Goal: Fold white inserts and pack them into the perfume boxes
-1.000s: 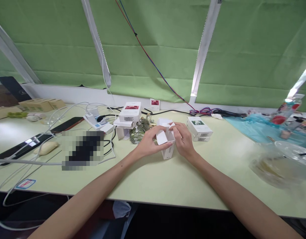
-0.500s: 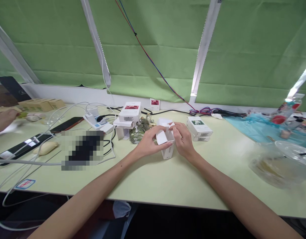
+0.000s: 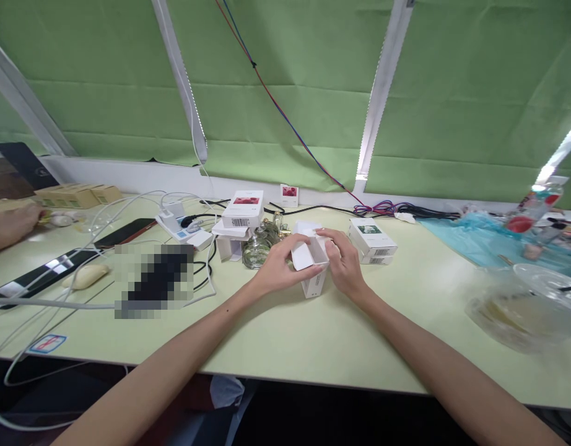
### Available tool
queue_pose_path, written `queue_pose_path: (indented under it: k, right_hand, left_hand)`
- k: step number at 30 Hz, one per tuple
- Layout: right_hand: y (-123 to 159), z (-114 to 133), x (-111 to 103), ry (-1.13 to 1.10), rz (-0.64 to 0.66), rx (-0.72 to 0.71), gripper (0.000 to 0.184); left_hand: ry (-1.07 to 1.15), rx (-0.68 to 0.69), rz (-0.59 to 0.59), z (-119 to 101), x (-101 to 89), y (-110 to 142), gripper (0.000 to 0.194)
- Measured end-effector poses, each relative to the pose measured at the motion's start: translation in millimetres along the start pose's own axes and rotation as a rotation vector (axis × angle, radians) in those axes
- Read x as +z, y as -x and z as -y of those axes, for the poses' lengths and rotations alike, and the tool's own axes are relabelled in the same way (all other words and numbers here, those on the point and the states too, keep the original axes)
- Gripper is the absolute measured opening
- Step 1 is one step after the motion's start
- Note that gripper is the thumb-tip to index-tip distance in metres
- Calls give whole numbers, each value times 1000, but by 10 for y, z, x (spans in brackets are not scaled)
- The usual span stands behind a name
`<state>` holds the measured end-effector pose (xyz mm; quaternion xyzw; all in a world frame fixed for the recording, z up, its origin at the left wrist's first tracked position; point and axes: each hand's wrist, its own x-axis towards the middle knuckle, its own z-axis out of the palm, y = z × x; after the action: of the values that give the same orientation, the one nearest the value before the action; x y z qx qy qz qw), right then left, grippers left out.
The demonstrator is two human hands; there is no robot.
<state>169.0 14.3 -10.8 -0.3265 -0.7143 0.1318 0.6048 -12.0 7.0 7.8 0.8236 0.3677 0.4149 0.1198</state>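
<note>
A small white cardboard box (image 3: 314, 285) stands upright on the table in front of me, its top open and its flaps folded out. My left hand (image 3: 283, 263) grips it from the left, thumb along the near side. My right hand (image 3: 344, 257) is at its right side, with fingertips at the far edge of the opening and the thumb by the right edge. Just left of the box stand glass bottles (image 3: 256, 251), partly hidden behind my left hand. Stacked white boxes with a green picture (image 3: 371, 235) lie to the right of my right hand.
A white box with a red picture (image 3: 243, 209) rests on another box behind the bottles. Cables and a power strip (image 3: 176, 226) lie left. Another person's hand (image 3: 11, 224) is at the far left. A clear plastic container (image 3: 522, 310) and blue plastic sheet (image 3: 462, 238) are right.
My right fingers have shifted slightly, and the right flap they pinched no longer stands up between them. The other person's hand has come into view at the far left. My left hand has stayed put.
</note>
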Motion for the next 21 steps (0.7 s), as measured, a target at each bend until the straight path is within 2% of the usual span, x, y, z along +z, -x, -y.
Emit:
queue_pose_path:
  k: [21]
  right_hand:
    - [0, 41, 1, 30, 10, 19, 32]
  left_hand:
    - [4, -45, -9, 4, 10, 23, 59]
